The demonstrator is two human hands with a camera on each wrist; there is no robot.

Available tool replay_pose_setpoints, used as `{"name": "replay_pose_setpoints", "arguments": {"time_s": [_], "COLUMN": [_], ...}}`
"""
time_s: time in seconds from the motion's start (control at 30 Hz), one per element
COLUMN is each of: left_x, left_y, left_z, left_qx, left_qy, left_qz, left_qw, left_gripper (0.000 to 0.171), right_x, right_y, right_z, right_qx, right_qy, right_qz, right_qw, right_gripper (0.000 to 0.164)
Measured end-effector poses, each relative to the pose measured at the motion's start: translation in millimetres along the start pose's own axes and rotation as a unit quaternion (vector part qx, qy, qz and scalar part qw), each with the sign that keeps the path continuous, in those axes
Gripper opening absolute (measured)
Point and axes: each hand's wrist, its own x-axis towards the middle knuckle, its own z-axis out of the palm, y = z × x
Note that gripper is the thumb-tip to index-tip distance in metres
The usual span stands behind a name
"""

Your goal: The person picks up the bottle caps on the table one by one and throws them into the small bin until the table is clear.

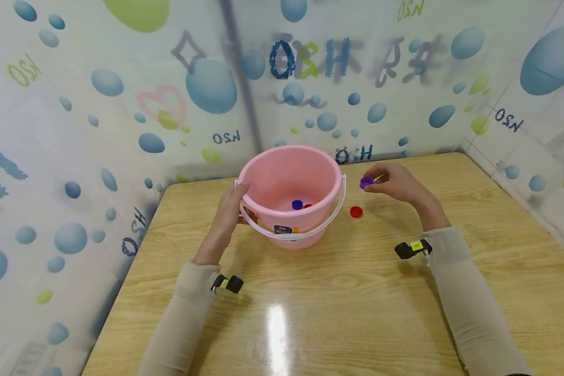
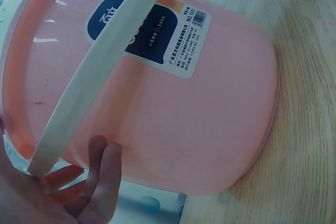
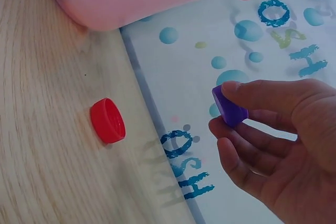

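A pink bucket stands on the table, its white handle hanging down over the front. My left hand grips the bucket's left rim, thumb over the edge and fingers along the outside wall. Inside the bucket lie a blue bottle cap and a partly hidden red one. To the right of the bucket, my right hand pinches a purple bottle cap between thumb and fingers, raised above the table. Below it a red bottle cap lies on the wood.
The light wooden table reaches back to a wall covered with printed drops and letters. Further walls stand at the left and right. A label is stuck on the bucket's front. Small black cameras sit on both wrists.
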Motion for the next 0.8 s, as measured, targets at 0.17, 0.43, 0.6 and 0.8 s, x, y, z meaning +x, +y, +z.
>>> {"name": "replay_pose_setpoints", "arguments": {"time_s": [0.17, 0.43, 0.6, 0.8], "left_x": [0.4, 0.3, 0.5, 1.3], "left_y": [-0.6, -0.9, -1.7, -2.3], "left_z": [-0.2, -1.0, -1.6, -1.4], "left_qx": [-0.001, -0.002, -0.002, -0.002], "left_qy": [-0.002, -0.003, -0.006, -0.004], "left_qz": [0.001, 0.003, 0.005, 0.005], "left_qw": [1.0, 1.0, 1.0, 1.0], "left_gripper": [0.059, 0.06, 0.059, 0.058], "right_x": [-3.0, -4.0, -4.8, -7.8], "right_y": [-6.4, -15.0, -18.6, -25.1], "right_z": [-2.7, -4.3, -4.3, -7.8], "right_qx": [-0.008, -0.014, -0.019, -0.023], "right_qy": [0.013, 0.017, 0.02, 0.034], "right_qz": [0.0, 0.005, -0.002, -0.019], "right_qw": [1.0, 1.0, 1.0, 0.999], "right_gripper": [0.035, 0.041, 0.044, 0.042]}}
